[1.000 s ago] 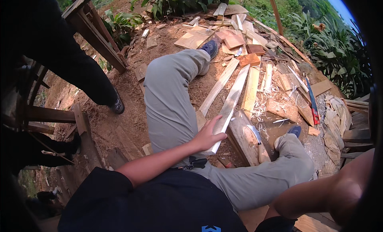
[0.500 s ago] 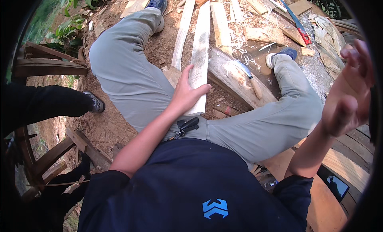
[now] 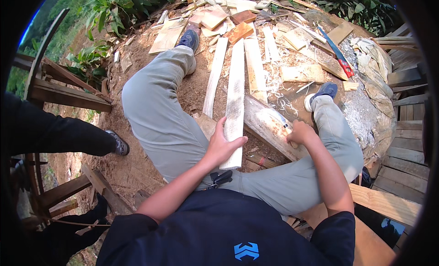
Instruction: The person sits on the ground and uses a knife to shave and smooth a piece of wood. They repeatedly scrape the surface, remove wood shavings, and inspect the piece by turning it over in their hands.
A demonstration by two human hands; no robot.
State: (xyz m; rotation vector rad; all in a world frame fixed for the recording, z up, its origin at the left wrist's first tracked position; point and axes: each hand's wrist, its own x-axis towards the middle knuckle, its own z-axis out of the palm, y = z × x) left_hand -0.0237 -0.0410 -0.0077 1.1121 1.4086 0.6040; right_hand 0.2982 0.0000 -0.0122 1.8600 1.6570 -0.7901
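My left hand (image 3: 225, 145) holds a long pale wooden board (image 3: 235, 90) near its lower end, fingers on its left side and thumb across its face. The board points away from me between my legs. On my right, my right hand (image 3: 302, 132) is closed around the handle of a wooden-handled knife (image 3: 280, 119). Its blade still lies along the top of a thick worn timber (image 3: 260, 115), and part of the handle is hidden by my fingers.
Loose planks (image 3: 215, 76) and curled shavings (image 3: 283, 101) lie ahead. A red-handled saw (image 3: 340, 58) rests at the far right beside a crumpled sheet (image 3: 375, 69). Another person's leg (image 3: 59, 129) stands at left near a wooden frame (image 3: 68, 94).
My right hand has come down from a raised, open position at the right and taken hold of the knife's handle. My left hand keeps its hold on the board. The view has shifted.
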